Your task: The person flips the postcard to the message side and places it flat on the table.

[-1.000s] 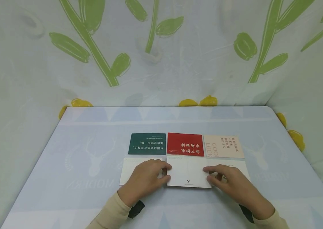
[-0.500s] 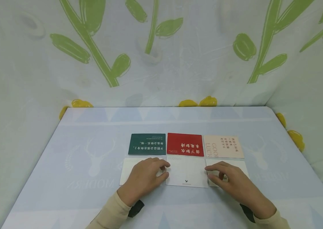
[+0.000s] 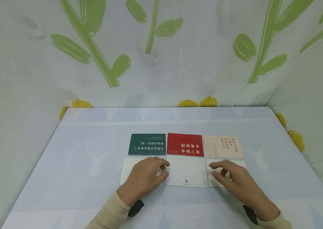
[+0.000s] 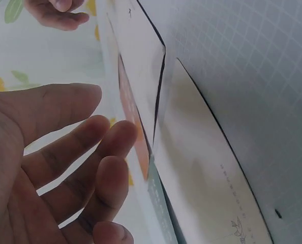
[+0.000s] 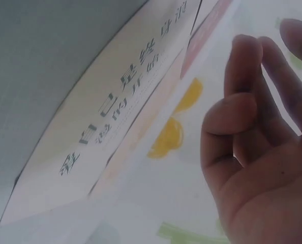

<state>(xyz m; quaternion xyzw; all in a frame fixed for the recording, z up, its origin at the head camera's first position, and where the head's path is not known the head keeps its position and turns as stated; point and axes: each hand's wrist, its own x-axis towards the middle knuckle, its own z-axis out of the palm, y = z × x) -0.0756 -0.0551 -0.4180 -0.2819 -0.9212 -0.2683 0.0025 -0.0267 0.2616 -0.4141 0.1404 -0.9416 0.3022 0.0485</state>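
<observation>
Several postcards lie in two rows of three. In the far row are a dark green card (image 3: pixel 147 144), a red card (image 3: pixel 185 144) and a pale pink card (image 3: pixel 223 146). The near row has a left white card (image 3: pixel 127 167), a middle white card (image 3: pixel 186 171) and a right white card (image 3: pixel 212 182) with dark lettering. My left hand (image 3: pixel 145 175) is over the left white card, fingertips by the middle card's left edge, fingers bent and empty. Over the right white card, my right hand (image 3: pixel 235 179) holds nothing and hides part of it; its thumb and fingers are parted.
The cards rest on a pale blue table (image 3: pixel 92 197) printed with deer heads and triangles. A white curtain (image 3: pixel 195 63) with green leaves and yellow flowers hangs behind and at both sides.
Both hands had the middle white card by its sides, its near edge slightly raised. It now lies flat, let go, and my right hand has drawn away to the right.
</observation>
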